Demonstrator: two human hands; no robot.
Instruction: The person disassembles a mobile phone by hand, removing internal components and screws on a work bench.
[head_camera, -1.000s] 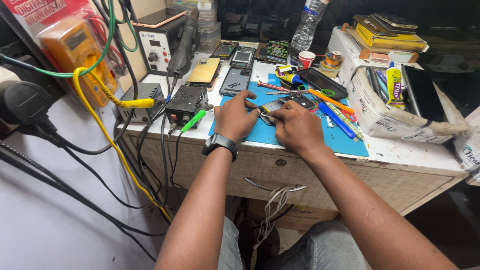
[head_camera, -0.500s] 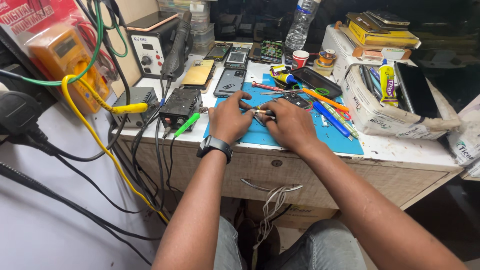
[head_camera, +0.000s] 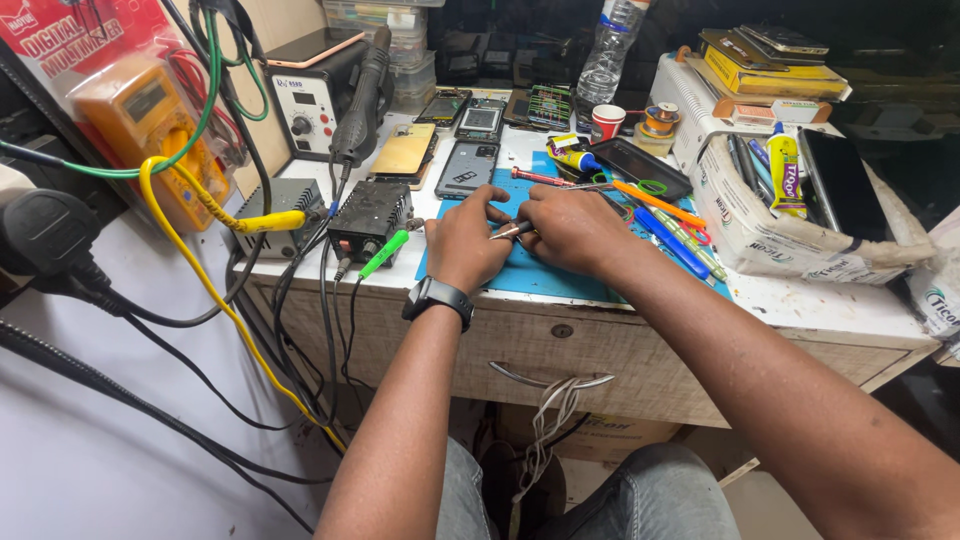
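Note:
My left hand (head_camera: 462, 243), with a black watch (head_camera: 438, 298) on the wrist, rests curled on the blue work mat (head_camera: 560, 282) at the bench's front. My right hand (head_camera: 572, 226) sits right beside it, fingers closed on a slim metal tool (head_camera: 516, 230) whose tip points at my left fingers. The two hands nearly touch. Whatever lies under them is hidden, and I cannot tell what my left fingers pinch.
A grey phone back (head_camera: 466, 167) and a gold one (head_camera: 403, 152) lie behind my hands. A black power box (head_camera: 368, 210), a soldering station (head_camera: 310, 95) and a yellow multimeter (head_camera: 150, 130) with cables stand left. Right are blue and orange tools (head_camera: 668, 238), a dark tray (head_camera: 640, 165) and a cardboard box (head_camera: 790, 230).
My hands have closed in on each other and now cover the dark device that showed between them. The view has shifted slightly.

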